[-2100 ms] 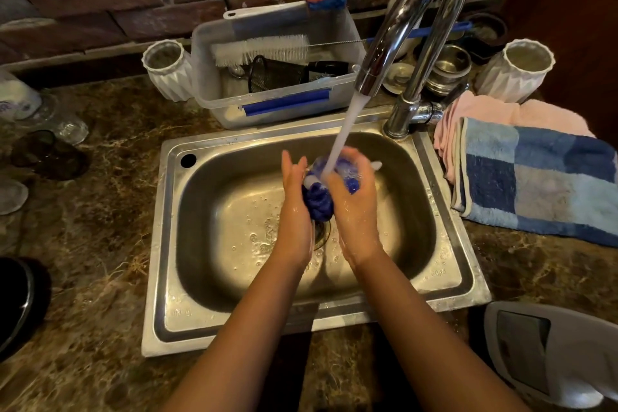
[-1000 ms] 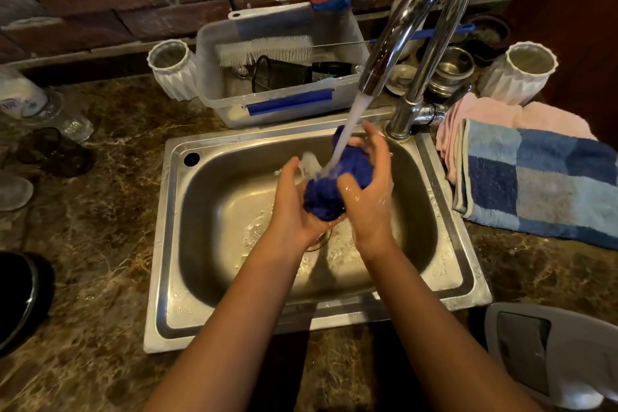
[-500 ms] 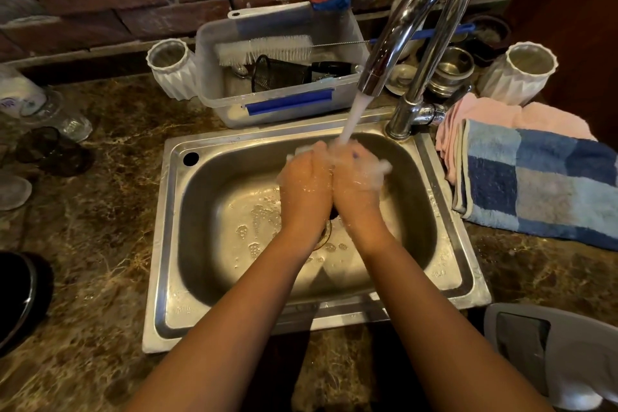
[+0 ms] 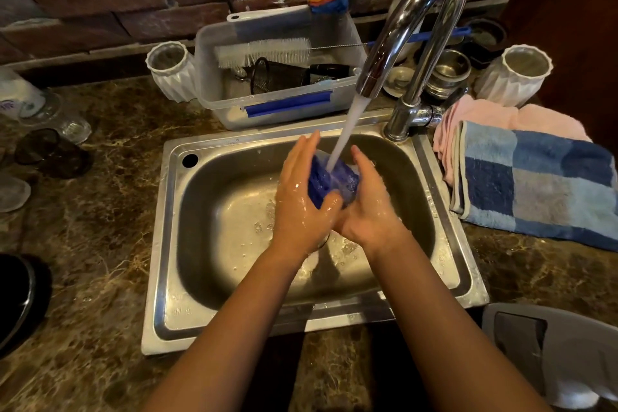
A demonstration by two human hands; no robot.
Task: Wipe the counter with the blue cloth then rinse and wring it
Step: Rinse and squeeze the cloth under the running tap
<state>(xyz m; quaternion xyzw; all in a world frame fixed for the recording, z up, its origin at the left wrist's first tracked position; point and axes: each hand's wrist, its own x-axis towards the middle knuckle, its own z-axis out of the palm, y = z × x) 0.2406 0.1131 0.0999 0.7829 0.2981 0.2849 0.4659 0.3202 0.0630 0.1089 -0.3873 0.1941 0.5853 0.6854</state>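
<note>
The bunched blue cloth [image 4: 329, 182] sits between my two palms over the steel sink [image 4: 167, 244]. My left hand [image 4: 301, 197] presses on its left side and my right hand [image 4: 368, 204] cups it from the right and below. Both hands are wet, fingers pointing away from me. Water runs from the chrome tap [image 4: 418, 20] straight onto the top of the cloth. Most of the cloth is hidden by my hands. The brown marble counter [image 4: 93, 227] surrounds the sink.
Behind the sink stands a clear plastic bin [image 4: 277, 104] with a brush and utensils, and a white ribbed vase on each side [image 4: 174, 70] [image 4: 511, 73]. A blue checked towel [image 4: 535, 181] over a pink one [image 4: 508, 117] lies right. Glasses [image 4: 57, 114] stand left.
Half a second ago my hands were closed together over the cloth, hiding it. They have since parted at the top, so the blue cloth shows under the stream again.
</note>
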